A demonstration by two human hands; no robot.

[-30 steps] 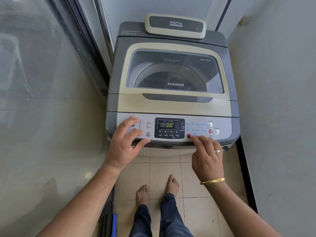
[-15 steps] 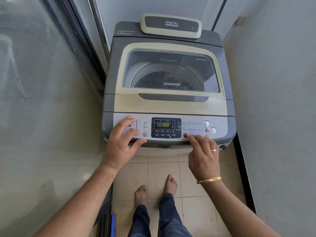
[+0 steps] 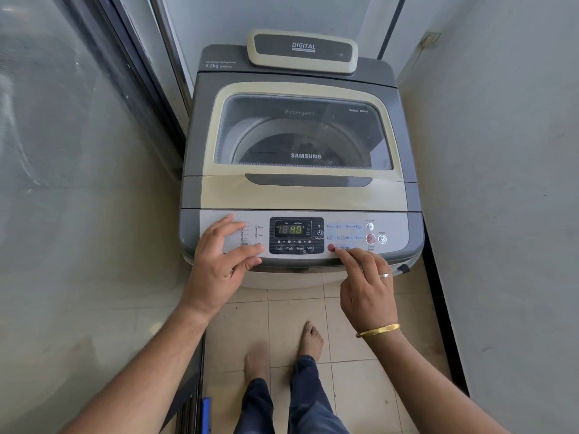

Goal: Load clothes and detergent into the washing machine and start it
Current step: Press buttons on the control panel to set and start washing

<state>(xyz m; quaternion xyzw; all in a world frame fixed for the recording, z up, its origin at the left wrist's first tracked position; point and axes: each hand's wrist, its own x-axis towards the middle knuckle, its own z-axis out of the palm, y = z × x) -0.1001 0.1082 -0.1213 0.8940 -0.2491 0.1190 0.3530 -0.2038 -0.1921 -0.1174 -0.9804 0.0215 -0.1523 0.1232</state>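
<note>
Along the control panel (image 3: 395, 228) edge, left hand (image 3: 224, 261) spread flat — right hand (image 3: 366, 286) forefinger at red button (image 3: 330, 247); both grips empty.

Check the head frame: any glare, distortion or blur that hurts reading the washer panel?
Head view: wide-angle lens bows the walls and washing machine edges. Head view: reflections wash out the glass panel on the left; lid window has mild sheen. Head view: display digits are sharp, small program labels too fine to read; right hand covers part of one.
</note>
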